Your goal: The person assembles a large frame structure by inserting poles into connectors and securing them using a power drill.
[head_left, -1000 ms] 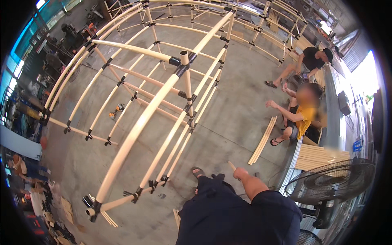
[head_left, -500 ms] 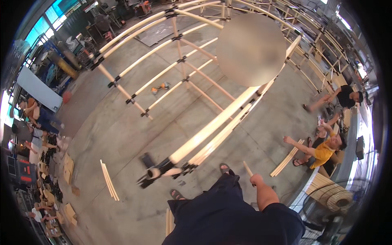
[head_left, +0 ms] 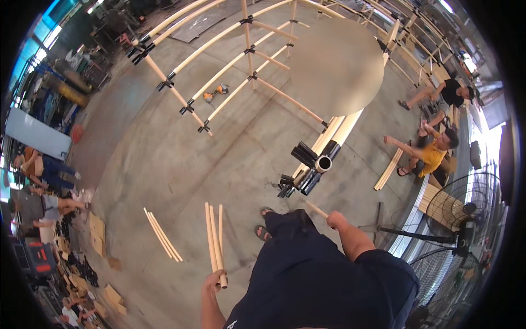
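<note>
Low on the left, my left hand [head_left: 213, 280] is closed round the near ends of three long pale tubes [head_left: 211, 241], which point away from me. My right hand [head_left: 336, 220] grips one pale tube [head_left: 316, 209] whose visible end angles forward and left. Just ahead of that end stands the near corner of a pipe frame, with black metal joints [head_left: 311, 178] clamped about its pale pipes [head_left: 339, 129]. A round blurred patch hides part of this frame.
More loose tubes [head_left: 163, 236] lie on the floor at left. An orange power tool [head_left: 215, 93] rests beyond the frame. At right are a person in yellow [head_left: 435, 156], a standing fan [head_left: 466, 236] and floor tubes [head_left: 388, 171]. Cardboard boxes [head_left: 97, 234] line the left.
My left hand has come into view holding three tubes. My feet and viewpoint have shifted, so the frame's near corner now appears farther right. The right hand still holds its tube.
</note>
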`<action>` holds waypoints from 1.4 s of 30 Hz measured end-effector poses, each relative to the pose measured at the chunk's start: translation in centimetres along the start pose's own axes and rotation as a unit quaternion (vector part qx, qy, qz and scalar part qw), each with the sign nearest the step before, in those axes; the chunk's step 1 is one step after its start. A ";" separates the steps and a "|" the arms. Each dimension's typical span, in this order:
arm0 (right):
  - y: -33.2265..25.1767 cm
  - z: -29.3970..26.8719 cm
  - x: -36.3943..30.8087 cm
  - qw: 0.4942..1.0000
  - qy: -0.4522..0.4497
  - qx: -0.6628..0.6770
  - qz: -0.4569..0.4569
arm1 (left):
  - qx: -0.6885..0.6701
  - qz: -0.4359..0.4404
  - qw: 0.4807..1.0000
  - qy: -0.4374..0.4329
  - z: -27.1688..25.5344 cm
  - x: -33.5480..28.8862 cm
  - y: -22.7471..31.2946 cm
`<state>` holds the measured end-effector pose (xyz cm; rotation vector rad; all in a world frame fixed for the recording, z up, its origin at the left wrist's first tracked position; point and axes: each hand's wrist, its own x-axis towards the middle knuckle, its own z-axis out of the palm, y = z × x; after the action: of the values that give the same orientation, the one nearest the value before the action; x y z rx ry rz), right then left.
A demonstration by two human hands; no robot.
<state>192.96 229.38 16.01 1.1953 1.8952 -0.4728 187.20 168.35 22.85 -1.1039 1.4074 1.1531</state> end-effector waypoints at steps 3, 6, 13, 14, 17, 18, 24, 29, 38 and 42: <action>1.1 5.1 1.7 0.990 -0.076 -0.100 -0.068 | -0.019 -0.006 0.999 -0.050 1.5 2.2 8.3; -3.8 6.9 0.2 0.994 -0.069 0.076 -0.032 | -0.035 0.017 0.998 -0.057 5.3 3.7 17.7; -7.3 10.7 -0.5 0.972 -0.120 0.185 0.086 | -0.176 0.035 0.968 -0.177 20.2 1.1 36.5; -7.8 11.4 -0.6 0.972 -0.083 0.202 0.082 | -0.172 0.008 0.970 -0.172 22.1 0.7 39.9; -10.4 10.9 -2.7 0.964 -0.017 0.253 0.081 | -0.234 0.060 0.948 -0.206 27.9 0.0 48.8; -11.0 10.3 -3.9 0.952 -0.013 0.292 0.092 | -0.221 0.017 0.937 -0.271 29.4 1.0 53.1; -16.9 13.8 -12.6 0.848 -0.049 0.485 0.207 | -0.270 -0.025 0.879 -0.393 45.2 4.4 67.4; -25.3 10.5 -19.7 0.848 -0.019 0.477 0.230 | -0.366 -0.064 0.851 -0.370 53.0 4.4 80.3; -35.9 -2.0 -24.6 0.866 -0.118 0.407 0.264 | -0.483 0.021 0.814 -0.322 60.3 11.6 100.5; -39.7 -6.0 -23.2 0.837 -0.130 0.435 0.306 | -0.235 0.072 0.906 -0.346 60.7 14.4 106.1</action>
<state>160.48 201.42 33.76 2.0850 0.9320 -1.1201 89.04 242.26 15.15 -0.7721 0.6709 1.8305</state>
